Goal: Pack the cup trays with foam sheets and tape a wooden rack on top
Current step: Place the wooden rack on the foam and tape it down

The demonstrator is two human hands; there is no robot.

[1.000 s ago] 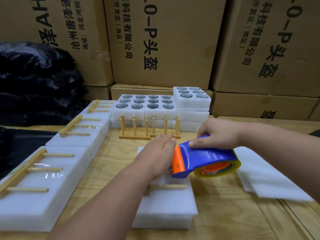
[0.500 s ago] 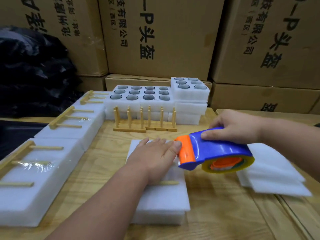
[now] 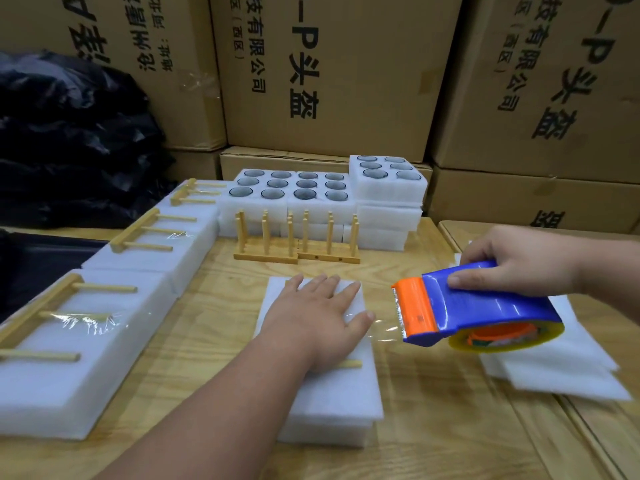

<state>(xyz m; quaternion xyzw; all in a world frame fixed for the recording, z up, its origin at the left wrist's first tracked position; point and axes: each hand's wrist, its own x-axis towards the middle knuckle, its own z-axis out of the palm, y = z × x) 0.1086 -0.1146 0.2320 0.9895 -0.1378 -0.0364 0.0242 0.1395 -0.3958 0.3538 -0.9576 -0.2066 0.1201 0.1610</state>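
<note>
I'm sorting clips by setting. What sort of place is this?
Probably a warehouse packing station: stacked cardboard cartons line the back, foam cup trays sit in batches on a wooden table, and the right hand holds a tape dispenser.

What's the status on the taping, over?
Left hand flat on foam pack, pinning wooden rack. Right hand grips tape dispenser, tape strung across to the pack. Nothing in the way.
</note>
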